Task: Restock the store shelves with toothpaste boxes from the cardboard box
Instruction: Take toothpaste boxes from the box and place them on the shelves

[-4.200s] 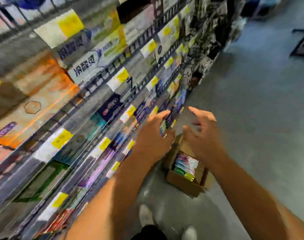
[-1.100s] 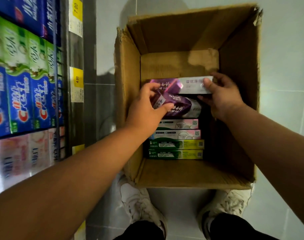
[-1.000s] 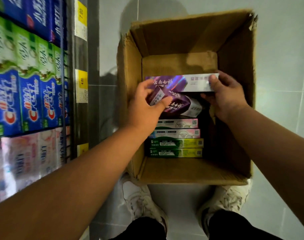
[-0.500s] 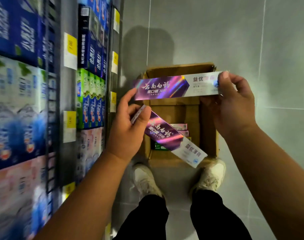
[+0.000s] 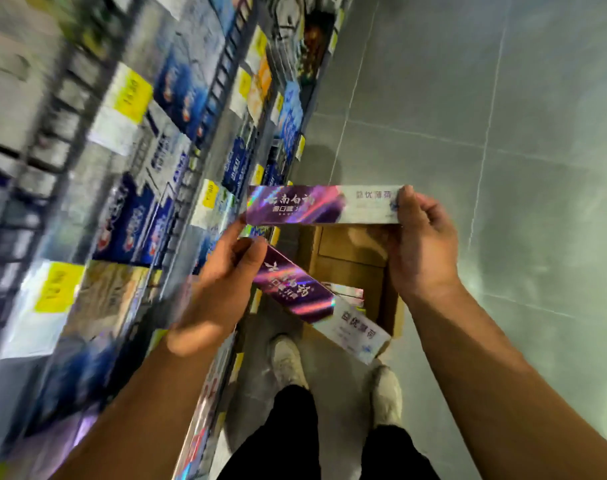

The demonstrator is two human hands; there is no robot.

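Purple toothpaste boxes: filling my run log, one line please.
left hand: purple box | right hand: second purple box | above cardboard box

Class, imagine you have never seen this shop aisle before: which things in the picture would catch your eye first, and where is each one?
First, two shiny purple toothpaste boxes mid-frame: the right hand holds the upper box level by its white end, while the left hand grips the lower box, which slants down to the right. Beneath them an open cardboard box sits on the grey floor by the white shoes. The blurred shelves with yellow price tags fill the left.
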